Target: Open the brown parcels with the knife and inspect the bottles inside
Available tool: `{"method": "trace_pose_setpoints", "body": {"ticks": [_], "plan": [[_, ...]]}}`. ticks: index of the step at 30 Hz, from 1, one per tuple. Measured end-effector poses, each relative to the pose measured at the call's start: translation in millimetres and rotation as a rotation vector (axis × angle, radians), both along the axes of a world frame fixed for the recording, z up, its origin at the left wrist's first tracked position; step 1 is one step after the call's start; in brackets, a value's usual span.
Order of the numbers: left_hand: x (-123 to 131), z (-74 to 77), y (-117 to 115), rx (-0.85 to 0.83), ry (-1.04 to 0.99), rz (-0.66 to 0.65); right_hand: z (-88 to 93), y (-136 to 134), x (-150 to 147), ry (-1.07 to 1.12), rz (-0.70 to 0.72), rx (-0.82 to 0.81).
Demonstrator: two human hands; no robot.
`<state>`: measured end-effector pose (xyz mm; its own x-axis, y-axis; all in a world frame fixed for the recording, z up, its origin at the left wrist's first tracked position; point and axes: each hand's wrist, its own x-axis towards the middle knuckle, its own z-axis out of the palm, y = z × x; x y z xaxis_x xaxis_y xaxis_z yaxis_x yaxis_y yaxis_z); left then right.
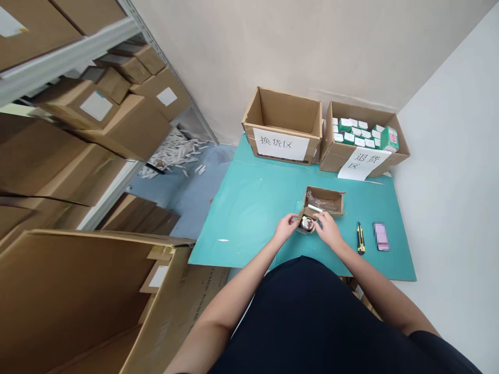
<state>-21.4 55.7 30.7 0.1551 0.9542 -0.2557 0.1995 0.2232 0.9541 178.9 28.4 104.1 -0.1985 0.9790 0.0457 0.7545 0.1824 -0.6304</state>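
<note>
Both hands are at a small opened cardboard box (301,214) near the front of the green table. Inside it is a round, shiny, dark-and-silver object (307,223) whose kind I cannot make out. My left hand (287,225) pinches the box's left edge. Across from it, my right hand (328,228) has bent fingers at the right side of the same box, on its edge or flap. Just behind stands a larger open carton (333,200) with clear plastic wrap (315,200) in it. A small white-and-green item (315,208) lies between the two boxes.
A yellow-black utility knife (360,239) and a phone (381,237) lie on the right of the green table (249,208). Two labelled cartons stand at the back: one open box (249,122), one box (403,140) with several green-white packs. Shelving (101,41) and a big carton (175,291) are left.
</note>
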Motion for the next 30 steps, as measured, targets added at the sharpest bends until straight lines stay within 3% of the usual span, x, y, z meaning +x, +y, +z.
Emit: {"method": "trace_pose_setpoints", "body": {"ticks": [3,6,10,13,16,22,26,30], "plan": [[1.0,6.8,-4.7,0.109,0.073,-0.061,-19.2,-13.0,-2.5,0.336,-0.22,-0.075],[2.0,12.8,-6.1,0.206,0.147,-0.14,-33.3,-16.5,-10.5,0.532,-0.337,-0.186],[2.4,15.8,-2.2,0.225,0.185,-0.198,-36.6,-13.6,-16.8,0.75,-0.463,-0.229],[2.5,16.3,2.0,0.162,0.144,-0.143,-33.8,-9.4,-16.1,0.828,-0.486,-0.233],[2.9,18.8,5.2,0.122,0.087,-0.11,-32.1,-6.3,-14.0,0.76,-0.408,-0.241],[-1.6,23.3,5.9,0.236,0.219,-0.285,-34.5,-15.0,-10.8,0.33,-0.287,-0.114],[-7.2,14.7,1.5,0.342,0.3,-0.34,-40.2,-21.0,-9.5,0.101,-0.198,-0.084],[-10.8,1.7,-3.7,0.399,0.259,-0.334,-47.4,-23.7,-9.5,0.016,-0.131,-0.095]]}}
